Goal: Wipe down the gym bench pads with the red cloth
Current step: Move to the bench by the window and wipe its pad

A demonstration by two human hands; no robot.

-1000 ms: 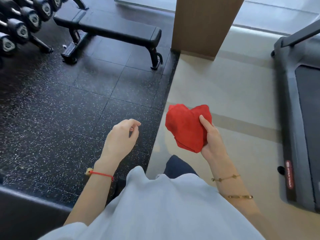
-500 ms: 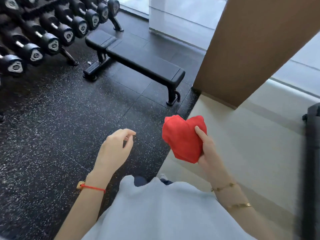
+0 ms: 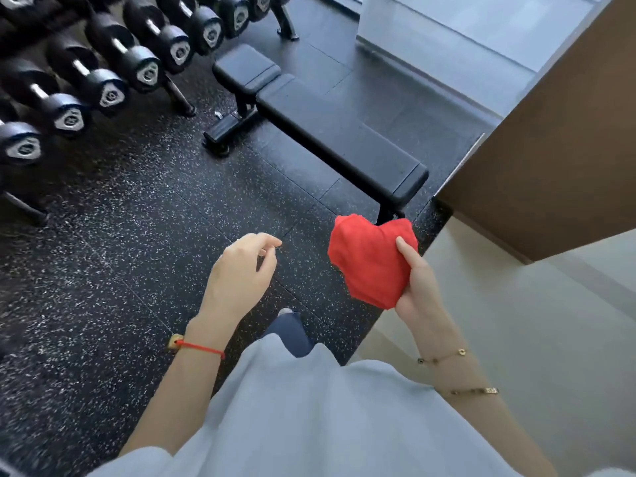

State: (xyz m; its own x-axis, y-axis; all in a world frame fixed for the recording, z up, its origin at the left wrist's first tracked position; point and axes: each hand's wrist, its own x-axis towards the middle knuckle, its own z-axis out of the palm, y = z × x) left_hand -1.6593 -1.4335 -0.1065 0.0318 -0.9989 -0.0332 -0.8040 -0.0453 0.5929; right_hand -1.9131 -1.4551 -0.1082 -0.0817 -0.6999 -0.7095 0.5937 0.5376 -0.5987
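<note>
Our right hand (image 3: 418,290) grips the bunched red cloth (image 3: 370,261); our left hand (image 3: 241,273) hangs loosely curled, holding nothing. The gym bench (image 3: 339,139) lies ahead, long axis running away leftward, near end closest to the cloth hand.

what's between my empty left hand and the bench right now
In the head view only bare black speckled floor lies between the left hand and the bench. The red cloth sits off to the side in the right hand.
</note>
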